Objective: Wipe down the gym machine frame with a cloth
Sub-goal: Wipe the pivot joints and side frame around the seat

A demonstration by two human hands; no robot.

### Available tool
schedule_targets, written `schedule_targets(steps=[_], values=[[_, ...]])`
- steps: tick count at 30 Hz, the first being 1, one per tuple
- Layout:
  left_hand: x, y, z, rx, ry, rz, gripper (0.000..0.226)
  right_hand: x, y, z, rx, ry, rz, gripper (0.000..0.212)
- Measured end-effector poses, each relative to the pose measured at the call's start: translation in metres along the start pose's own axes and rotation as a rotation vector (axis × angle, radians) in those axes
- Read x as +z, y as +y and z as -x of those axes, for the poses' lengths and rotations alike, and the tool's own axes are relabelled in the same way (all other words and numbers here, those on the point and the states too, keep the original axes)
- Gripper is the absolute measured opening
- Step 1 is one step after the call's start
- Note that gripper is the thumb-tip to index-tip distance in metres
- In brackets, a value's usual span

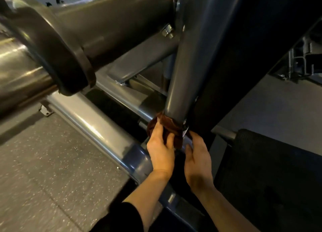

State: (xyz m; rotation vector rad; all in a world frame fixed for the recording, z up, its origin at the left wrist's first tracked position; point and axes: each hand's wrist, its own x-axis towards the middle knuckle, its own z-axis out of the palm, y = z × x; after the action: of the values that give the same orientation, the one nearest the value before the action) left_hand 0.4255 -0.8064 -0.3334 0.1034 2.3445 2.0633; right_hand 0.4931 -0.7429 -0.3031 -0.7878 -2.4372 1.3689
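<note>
While the left hand's (pixel 161 150) fingers pinch the bunched dark-brown cloth (pixel 167 127) against the foot of the upright grey steel frame tube (pixel 184 71), the right hand (pixel 197 160) cups that tube's base, fingers loosely curved, holding nothing. Judging by this low joint, much frame remains unwiped.

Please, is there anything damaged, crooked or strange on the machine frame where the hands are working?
Nothing stands out. The left hand holds the brown cloth against the foot of the grey upright tube, and the right hand rests beside it. The tubes look straight and intact, though the shadowed joint behind the cloth cannot be judged.
</note>
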Motion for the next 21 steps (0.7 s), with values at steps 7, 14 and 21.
schedule_targets(steps=[7,14,21], values=[[0.003,0.040,-0.014,0.250,0.069,-0.003,0.055,0.014,-0.004,0.005,0.103,-0.006,-0.391,0.027],[-0.021,-0.017,-0.006,-0.002,-0.003,-0.189,0.028,0.025,-0.005,0.002,0.324,-0.123,-0.658,0.035],[-0.010,0.009,-0.011,0.127,0.215,-0.126,0.042,0.025,-0.002,0.011,0.387,-0.031,-0.688,0.032]])
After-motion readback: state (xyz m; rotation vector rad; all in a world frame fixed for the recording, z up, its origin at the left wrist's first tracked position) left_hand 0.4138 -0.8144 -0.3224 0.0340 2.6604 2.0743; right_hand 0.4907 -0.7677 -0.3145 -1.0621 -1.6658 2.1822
